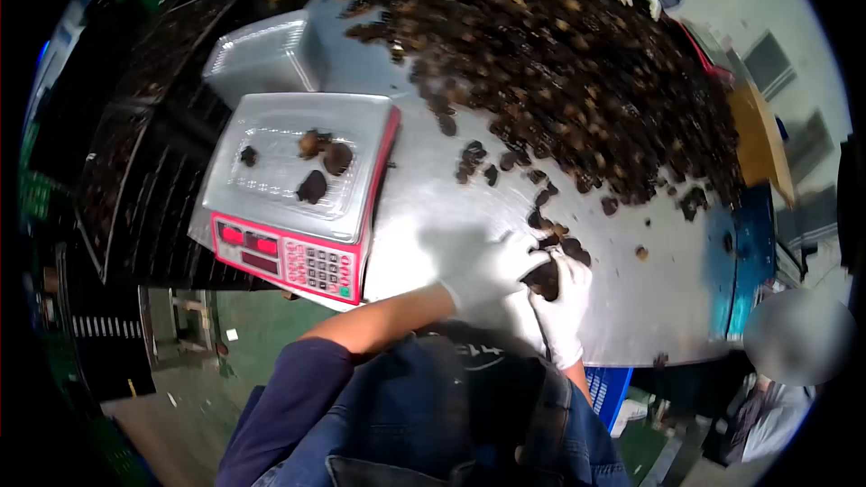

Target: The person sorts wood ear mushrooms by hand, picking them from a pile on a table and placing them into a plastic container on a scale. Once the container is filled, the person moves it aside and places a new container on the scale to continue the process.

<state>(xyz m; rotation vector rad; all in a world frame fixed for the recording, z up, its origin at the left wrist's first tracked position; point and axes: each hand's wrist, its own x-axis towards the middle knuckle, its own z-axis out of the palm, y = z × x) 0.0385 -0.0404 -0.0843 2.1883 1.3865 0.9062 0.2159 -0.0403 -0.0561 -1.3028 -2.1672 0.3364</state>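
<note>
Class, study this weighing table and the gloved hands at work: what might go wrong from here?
Dark pieces between the left hand and right hand might slip out, as the grip looks loose. The lone piece at the table's near edge could drop to the floor. The left forearm passes close to the scale, so a bump might disturb the reading.

We've got one dark brown, lumpy clump in the right hand, left fingertips right at it (exact contact blurred). Loose pieces lie just beyond, same dark brown, trailing off the big heap spread on the metal table. We see four more pieces, set apart in the clear tray on the scale.
</note>
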